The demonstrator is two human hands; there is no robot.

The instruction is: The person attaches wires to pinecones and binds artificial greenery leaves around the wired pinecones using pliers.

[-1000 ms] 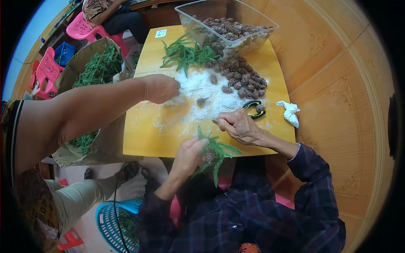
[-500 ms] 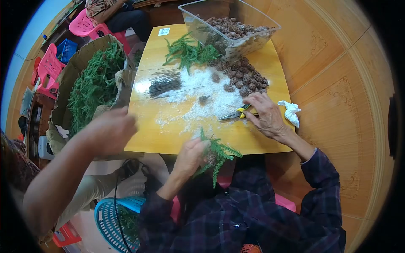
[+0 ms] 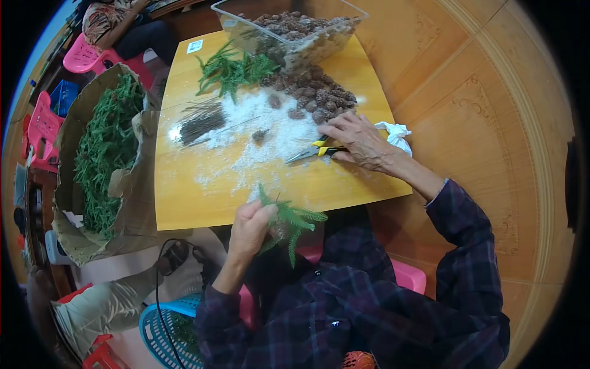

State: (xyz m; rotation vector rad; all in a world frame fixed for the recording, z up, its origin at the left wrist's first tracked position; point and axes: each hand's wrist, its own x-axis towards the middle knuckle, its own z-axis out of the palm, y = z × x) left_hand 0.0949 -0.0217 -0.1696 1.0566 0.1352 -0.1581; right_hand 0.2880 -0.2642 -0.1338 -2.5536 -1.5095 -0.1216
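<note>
My left hand [image 3: 251, 226] is closed, pinching a green artificial pine sprig [image 3: 296, 216] just off the table's near edge. A pine cone [image 3: 279, 230] sits among the sprig's needles, partly hidden by the hand. My right hand [image 3: 364, 144] is curled around the handles of yellow-and-black pliers [image 3: 302, 154], whose jaws point left and rest on the table. White flakes [image 3: 252, 150] lie beyond the jaws, with a single cone [image 3: 260, 135] on them. A heap of pine cones [image 3: 316, 95] is just beyond my right hand.
Thin wires [image 3: 203, 122] and green sprigs [image 3: 236, 71] lie on the yellow table [image 3: 184, 206]. A clear bin [image 3: 289, 43] of cones stands at the back. Crumpled tissue [image 3: 396, 136] is at right. A carton [image 3: 138, 184] of greenery stands left; a blue basket [image 3: 161, 332] is below. Another person [image 3: 135, 37] sits behind.
The view has shifted, so the table sits further left. A co-worker's blurred arm at left has left the table area. My left hand still holds the sprig; my right stays at the pliers.
</note>
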